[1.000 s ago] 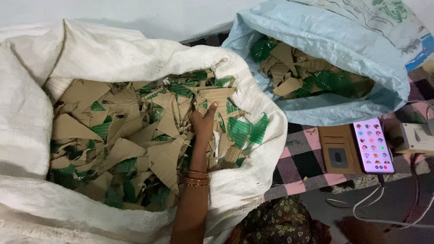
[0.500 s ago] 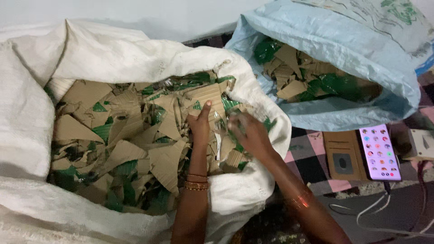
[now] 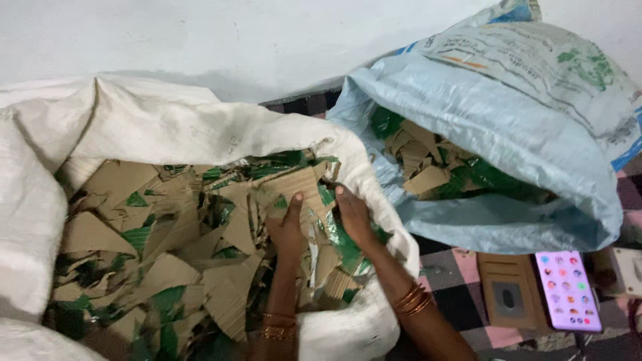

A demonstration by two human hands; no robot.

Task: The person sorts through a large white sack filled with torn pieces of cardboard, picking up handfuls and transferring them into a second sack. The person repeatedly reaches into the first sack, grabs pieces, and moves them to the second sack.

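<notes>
A wide white woven sack point(image 3: 174, 134) lies open before me, full of brown and green triangular card pieces point(image 3: 167, 234). Both hands are inside it near its right rim. My left hand point(image 3: 289, 230) lies palm-down on the card pieces, fingers pointing away from me. My right hand point(image 3: 354, 217) is right beside it, fingers closed around a bunch of brown and green pieces point(image 3: 314, 190). Bangles show on both wrists.
A light blue woven sack point(image 3: 508, 140) at the right holds more brown and green pieces. On a checked cloth point(image 3: 455, 281) lie a brown wallet-like case point(image 3: 505, 294), a lit phone point(image 3: 568, 291), and a white box point(image 3: 625, 271).
My right hand came in from the lower right and settled in the white sack beside the left hand. The view has shifted so both sacks sit further right.
</notes>
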